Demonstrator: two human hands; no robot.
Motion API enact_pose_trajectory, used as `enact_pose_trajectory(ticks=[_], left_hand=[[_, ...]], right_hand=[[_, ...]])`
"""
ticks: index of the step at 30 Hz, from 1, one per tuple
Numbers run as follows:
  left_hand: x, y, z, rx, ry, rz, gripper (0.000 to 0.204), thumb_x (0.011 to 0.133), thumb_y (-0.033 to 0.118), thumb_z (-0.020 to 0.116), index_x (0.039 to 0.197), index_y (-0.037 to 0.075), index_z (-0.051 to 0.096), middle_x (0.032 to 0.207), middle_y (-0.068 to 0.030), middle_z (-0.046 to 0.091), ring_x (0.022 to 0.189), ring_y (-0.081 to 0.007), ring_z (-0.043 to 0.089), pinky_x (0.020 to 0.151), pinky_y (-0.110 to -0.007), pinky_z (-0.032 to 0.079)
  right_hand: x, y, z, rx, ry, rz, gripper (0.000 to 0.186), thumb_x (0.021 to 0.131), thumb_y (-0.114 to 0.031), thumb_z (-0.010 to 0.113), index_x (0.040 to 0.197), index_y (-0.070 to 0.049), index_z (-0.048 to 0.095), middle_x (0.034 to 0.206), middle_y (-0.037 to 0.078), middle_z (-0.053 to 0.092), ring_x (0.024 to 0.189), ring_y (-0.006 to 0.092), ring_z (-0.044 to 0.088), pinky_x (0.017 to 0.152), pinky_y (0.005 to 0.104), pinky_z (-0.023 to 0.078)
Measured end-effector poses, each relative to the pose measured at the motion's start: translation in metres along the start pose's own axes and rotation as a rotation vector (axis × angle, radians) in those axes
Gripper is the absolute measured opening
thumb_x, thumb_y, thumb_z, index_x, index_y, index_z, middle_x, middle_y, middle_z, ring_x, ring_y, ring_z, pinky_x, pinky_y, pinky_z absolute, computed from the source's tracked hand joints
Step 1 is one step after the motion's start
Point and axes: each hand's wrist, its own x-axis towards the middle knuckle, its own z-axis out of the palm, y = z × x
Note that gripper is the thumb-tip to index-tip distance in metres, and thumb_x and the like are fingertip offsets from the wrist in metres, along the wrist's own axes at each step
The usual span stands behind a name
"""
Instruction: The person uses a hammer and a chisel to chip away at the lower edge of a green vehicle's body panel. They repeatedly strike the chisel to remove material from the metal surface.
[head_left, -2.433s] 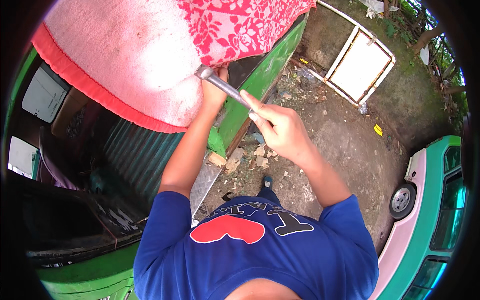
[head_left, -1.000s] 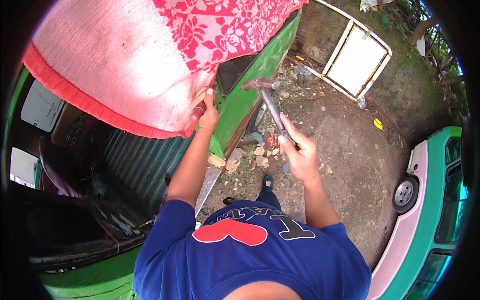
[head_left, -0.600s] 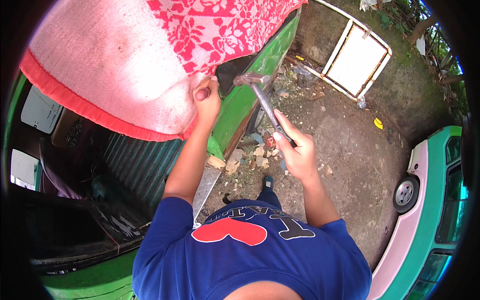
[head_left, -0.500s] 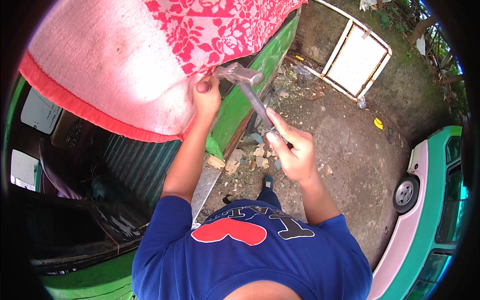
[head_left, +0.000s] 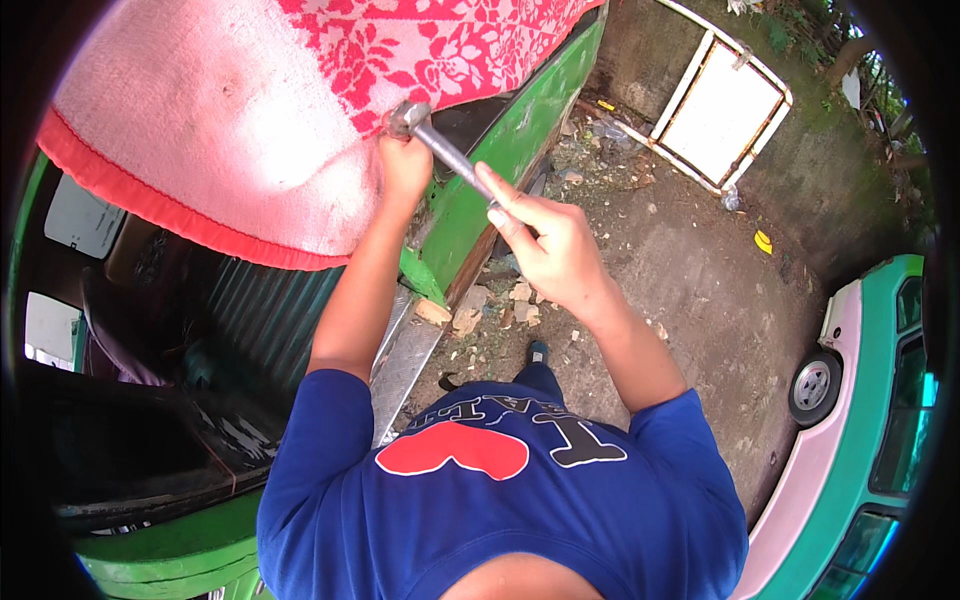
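**Gritty ground [head_left: 690,290] beside a towel [head_left: 220,130] and a hammer [head_left: 455,155]**

Concrete and dirt stretch away to the right of the towel, which is pink and red with a floral part and a red hem, and lies draped over a green vehicle side [head_left: 480,215]. The hammer is at the towel's right edge, its gray head over that edge and its handle slanting down and away from it.

To the right of the towel, the right hand [head_left: 548,245] is clamped around the hammer's handle, with the index finger stretched along it and the thumb on the near side. The left hand [head_left: 405,168] is up against the towel's right edge, just below the hammer head. The head covers most of its fingers, so I cannot tell whether they are together or apart, or what they hold; nor can I tell whether head and hand touch.

Below the towel is a dark ribbed floor [head_left: 265,300]. Below and to the right of the towel lie broken stones [head_left: 525,305], near a silver metal plate [head_left: 405,375]. Farther right of the towel, a white framed panel [head_left: 722,112] leans by a mossy wall [head_left: 825,195], with a yellow scrap [head_left: 763,242] on the ground nearby. Farthest from the towel, at lower right, is a green and pink van [head_left: 850,400].
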Motion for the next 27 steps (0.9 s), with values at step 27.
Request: enact_pose_trajectory(ticks=[27], left_hand=[[-0.077,-0.002,0.066,0.518,0.226,0.290,0.027,0.088,0.006,0.061,0.067,-0.003,0.048,0.067,-0.0094,0.053,0.060,-0.0185,0.051,0.060,-0.030,0.041]], right_hand=[[-0.021,0.221,-0.137,0.871,-0.080,0.369,0.039,0.083,-0.003,0.074,0.119,0.005,0.060,0.073,-0.003,0.057,0.058,0.0026,0.050,0.051,0.0193,0.039]])
